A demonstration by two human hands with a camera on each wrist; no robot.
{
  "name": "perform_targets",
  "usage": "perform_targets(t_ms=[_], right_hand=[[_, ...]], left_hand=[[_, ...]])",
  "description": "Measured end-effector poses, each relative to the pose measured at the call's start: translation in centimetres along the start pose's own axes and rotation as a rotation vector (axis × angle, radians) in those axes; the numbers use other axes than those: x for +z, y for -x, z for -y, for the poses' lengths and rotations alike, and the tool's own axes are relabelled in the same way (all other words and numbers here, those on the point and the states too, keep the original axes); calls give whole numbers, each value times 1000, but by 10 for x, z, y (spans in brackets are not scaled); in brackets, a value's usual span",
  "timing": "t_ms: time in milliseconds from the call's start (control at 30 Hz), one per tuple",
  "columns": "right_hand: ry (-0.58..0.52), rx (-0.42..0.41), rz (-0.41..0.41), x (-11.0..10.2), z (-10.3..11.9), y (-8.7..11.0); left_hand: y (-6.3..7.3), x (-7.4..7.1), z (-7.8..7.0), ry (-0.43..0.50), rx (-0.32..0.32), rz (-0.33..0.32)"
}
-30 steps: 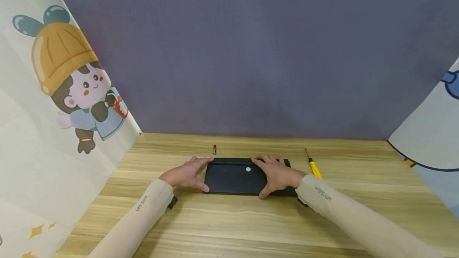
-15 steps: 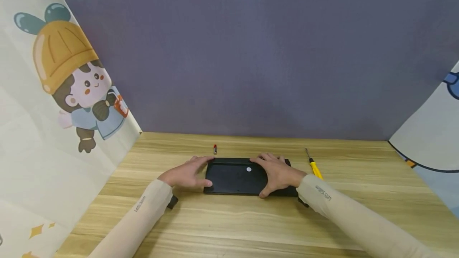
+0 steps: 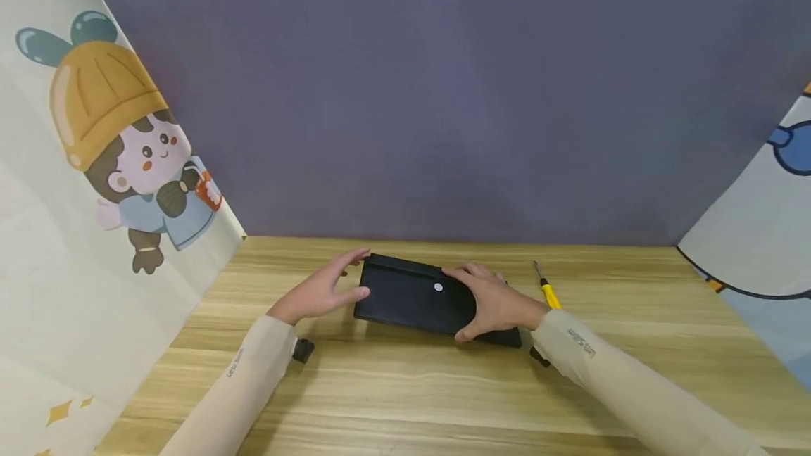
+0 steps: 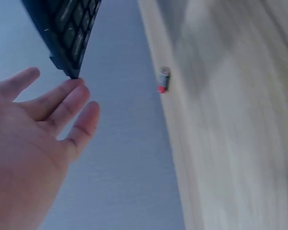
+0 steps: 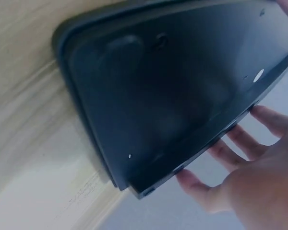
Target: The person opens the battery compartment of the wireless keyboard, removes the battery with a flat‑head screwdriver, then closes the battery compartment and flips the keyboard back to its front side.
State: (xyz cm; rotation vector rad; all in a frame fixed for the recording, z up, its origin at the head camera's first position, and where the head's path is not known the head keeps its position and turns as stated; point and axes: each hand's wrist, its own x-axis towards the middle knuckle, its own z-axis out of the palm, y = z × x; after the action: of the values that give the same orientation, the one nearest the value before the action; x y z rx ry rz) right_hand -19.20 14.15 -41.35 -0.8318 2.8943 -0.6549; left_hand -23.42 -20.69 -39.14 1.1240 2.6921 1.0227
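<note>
A black keyboard (image 3: 405, 295) is held underside up, its left end raised off the table and its right end lower. Keys on its downward face show in the left wrist view, on the keyboard's corner (image 4: 69, 33). My right hand (image 3: 497, 301) grips it across its width, fingers along the far edge and thumb at the near edge. In the right wrist view the right hand's fingers (image 5: 240, 143) lie against that long edge. My left hand (image 3: 326, 290) is at the raised left end, fingers extended; in its wrist view the fingertips (image 4: 77, 86) meet or nearly meet the corner.
A small battery (image 4: 163, 80) with a red end lies on the table, hidden from the head view by the keyboard. Right of the keyboard lies a yellow-handled screwdriver (image 3: 550, 294). A grey-blue partition (image 3: 443, 125) rises behind the wooden table (image 3: 405, 400).
The keyboard's left end has risen from the table, tilting it, and now covers the battery in the head view. My left hand has moved up with that end, its thumb off the front corner.
</note>
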Motion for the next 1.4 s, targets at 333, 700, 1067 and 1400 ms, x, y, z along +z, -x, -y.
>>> perform_targets(t_ms=[333, 700, 1067, 1400], right_hand=[[-132, 4, -67, -2, -4, 7], [-208, -102, -200, -1, -1, 9], [-229, -128, -289, 7, 9, 8], [-509, -220, -285, 22, 28, 5]], left_hand=[[-6, -8, -17, 90, 228, -125], [-19, -18, -46, 99, 350, -204], [-29, -23, -66, 107, 393, -244], [-41, -27, -100, 96, 503, -282]])
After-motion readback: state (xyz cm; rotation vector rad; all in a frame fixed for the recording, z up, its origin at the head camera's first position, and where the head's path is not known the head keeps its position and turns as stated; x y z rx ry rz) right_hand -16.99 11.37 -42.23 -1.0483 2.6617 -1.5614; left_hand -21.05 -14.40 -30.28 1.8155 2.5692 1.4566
